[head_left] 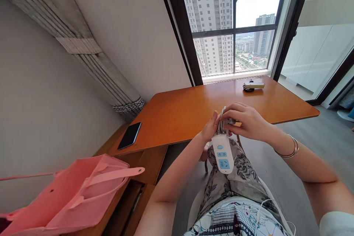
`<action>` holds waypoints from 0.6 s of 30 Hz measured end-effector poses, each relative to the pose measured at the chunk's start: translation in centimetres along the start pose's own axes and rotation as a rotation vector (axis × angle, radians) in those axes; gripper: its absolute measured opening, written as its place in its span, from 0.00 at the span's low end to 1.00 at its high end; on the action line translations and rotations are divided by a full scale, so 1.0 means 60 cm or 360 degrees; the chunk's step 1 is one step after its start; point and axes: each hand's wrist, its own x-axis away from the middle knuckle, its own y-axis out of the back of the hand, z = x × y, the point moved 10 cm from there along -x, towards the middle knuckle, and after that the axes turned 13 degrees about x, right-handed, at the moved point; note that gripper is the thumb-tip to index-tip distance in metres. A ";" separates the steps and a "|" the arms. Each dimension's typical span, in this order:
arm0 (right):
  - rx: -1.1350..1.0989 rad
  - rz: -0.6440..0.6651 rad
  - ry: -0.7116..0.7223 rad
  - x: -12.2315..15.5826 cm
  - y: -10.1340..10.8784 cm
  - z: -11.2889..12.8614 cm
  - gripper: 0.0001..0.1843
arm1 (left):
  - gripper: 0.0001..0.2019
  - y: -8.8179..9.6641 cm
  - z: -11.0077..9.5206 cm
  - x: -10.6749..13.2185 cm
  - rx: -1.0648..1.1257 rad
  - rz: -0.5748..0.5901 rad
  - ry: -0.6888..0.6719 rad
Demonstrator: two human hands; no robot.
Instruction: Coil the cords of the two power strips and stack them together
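Note:
A white power strip [222, 153] with blue socket faces hangs below my hands, over my lap. Its grey-white cord [222, 127] is gathered in a bundle at the strip's upper end. My left hand [210, 128] is closed around the bundle from the left, thumb pointing up. From the right, my right hand [243, 120] has its fingers bent over the same cord, pinching it near the top. The plug end is partly hidden among the fingers.
A brown wooden table [177, 114] stretches ahead to the window. On it lie a phone [129, 135] at the left and a yellowish power strip [253, 86] with black cord at the far right. A pink bag [83, 191] stands open at lower left.

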 end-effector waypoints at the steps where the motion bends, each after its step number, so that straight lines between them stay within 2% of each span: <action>1: -0.0042 -0.0044 -0.0036 -0.004 0.003 -0.010 0.11 | 0.43 -0.009 0.010 0.003 0.0028 0.0088 0.0080; 3: -0.0140 -0.0071 -0.0115 -0.010 0.000 -0.029 0.15 | 0.47 -0.031 0.022 0.010 -0.0075 0.0299 0.0177; 5: -0.0276 -0.0064 -0.0210 -0.011 -0.008 -0.046 0.20 | 0.39 -0.044 0.025 0.017 -0.0180 0.0386 0.0208; 8: -0.0535 -0.0187 -0.0466 0.008 -0.021 -0.081 0.31 | 0.27 -0.045 0.016 0.021 -0.0133 0.0299 0.0169; 10: -0.0787 -0.0319 -0.0729 0.036 -0.038 -0.111 0.38 | 0.25 -0.045 0.002 0.023 -0.0009 0.0251 0.0080; 13: -0.1385 -0.0265 -0.1056 0.080 -0.106 -0.130 0.43 | 0.25 -0.040 -0.019 0.025 0.0102 0.0188 -0.0060; 16: -0.1985 -0.0154 -0.1268 0.104 -0.173 -0.117 0.39 | 0.28 -0.033 -0.025 0.026 0.0200 0.0110 -0.0098; 18: -0.2237 -0.0196 -0.1363 0.109 -0.195 -0.113 0.35 | 0.28 -0.032 -0.024 0.027 0.0295 0.0081 -0.0099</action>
